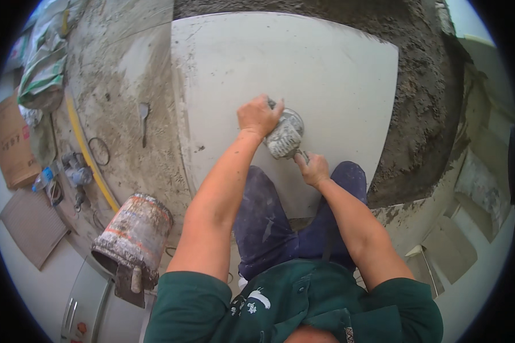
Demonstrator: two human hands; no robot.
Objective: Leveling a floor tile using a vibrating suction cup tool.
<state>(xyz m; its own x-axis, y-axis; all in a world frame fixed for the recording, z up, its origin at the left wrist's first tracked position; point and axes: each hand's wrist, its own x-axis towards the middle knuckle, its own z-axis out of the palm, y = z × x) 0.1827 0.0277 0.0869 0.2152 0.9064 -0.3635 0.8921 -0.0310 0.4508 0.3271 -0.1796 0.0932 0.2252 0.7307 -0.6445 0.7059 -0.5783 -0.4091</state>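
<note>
A large pale tile lies flat in front of me, my knees at its near edge. On its middle stands a cement-crusted tile vibrator with a round base and a ribbed grey body. My left hand is closed around the grip on its far left side. At its near right side, my right hand is wrapped around another short handle. Parts of both grips are hidden under my fingers.
Rough wet mortar borders the tile at right and along the far edge. To the left lie a small trowel, a yellow level bar, a tipped dirty bucket with a larger trowel, a water bottle and a cardboard box.
</note>
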